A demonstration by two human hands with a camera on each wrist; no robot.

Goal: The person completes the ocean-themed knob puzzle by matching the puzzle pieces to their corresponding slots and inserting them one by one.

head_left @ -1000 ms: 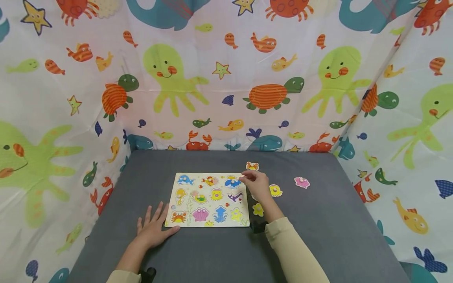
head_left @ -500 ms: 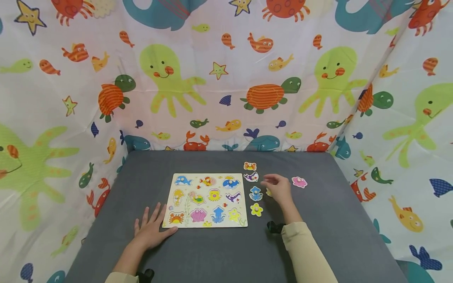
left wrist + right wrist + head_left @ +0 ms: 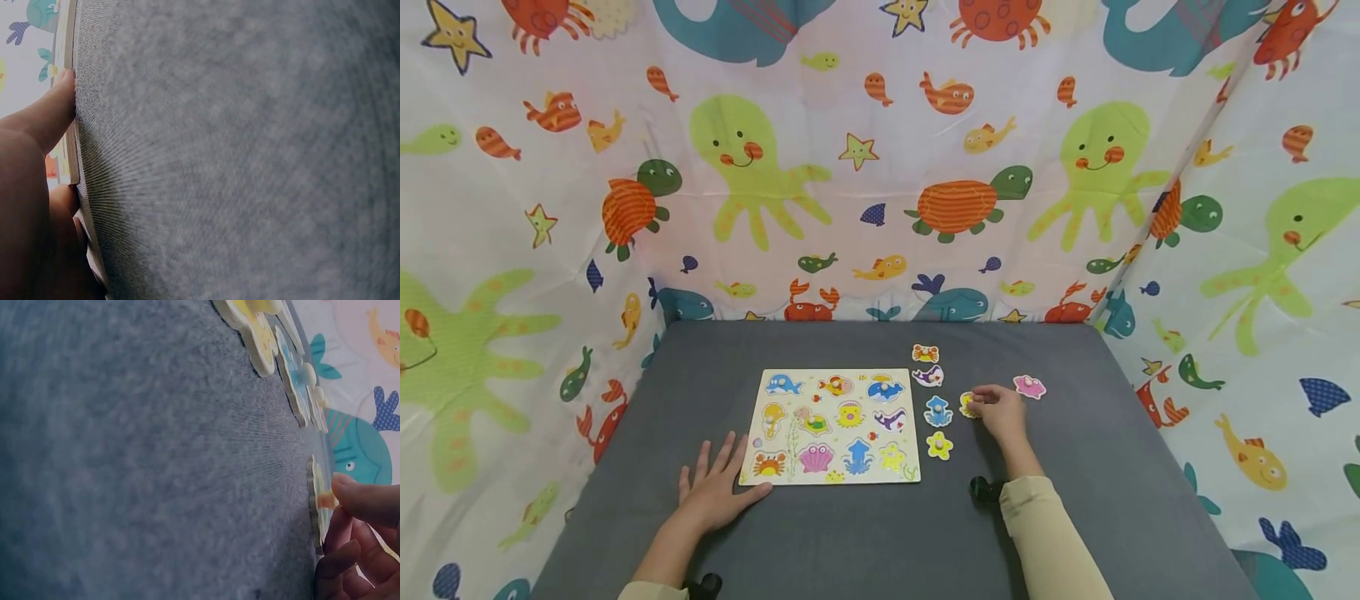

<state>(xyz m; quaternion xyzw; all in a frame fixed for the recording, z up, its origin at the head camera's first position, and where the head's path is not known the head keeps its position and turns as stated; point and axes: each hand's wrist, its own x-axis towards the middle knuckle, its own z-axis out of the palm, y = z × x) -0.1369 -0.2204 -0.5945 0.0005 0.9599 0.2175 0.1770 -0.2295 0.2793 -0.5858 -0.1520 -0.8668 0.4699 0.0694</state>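
A wooden puzzle board [image 3: 820, 421] printed with sea animals lies on the grey table. My left hand [image 3: 711, 492] rests at its lower left corner, fingers spread; in the left wrist view the thumb [image 3: 53, 106] touches the board's edge. Right of the board, my right hand [image 3: 1002, 414] pinches the knob of a yellow octopus puzzle piece [image 3: 967, 405], which is partly hidden by the fingers. In the right wrist view this octopus piece [image 3: 317, 506] stays down on the table, with thumb and forefinger at its knob. A whale piece [image 3: 885, 389] sits in the board's upper right.
Loose pieces lie right of the board: a crab [image 3: 925, 353], a purple whale [image 3: 928, 377], a blue squid [image 3: 937, 411] and a yellow starfish [image 3: 939, 445]. A pink piece [image 3: 1029, 387] lies farther right. A printed curtain [image 3: 865, 167] encloses the table's back and sides.
My right hand has left the whale piece at the board's upper right, moved right and come down onto the octopus piece's knob. The left hand stays at the board's corner.
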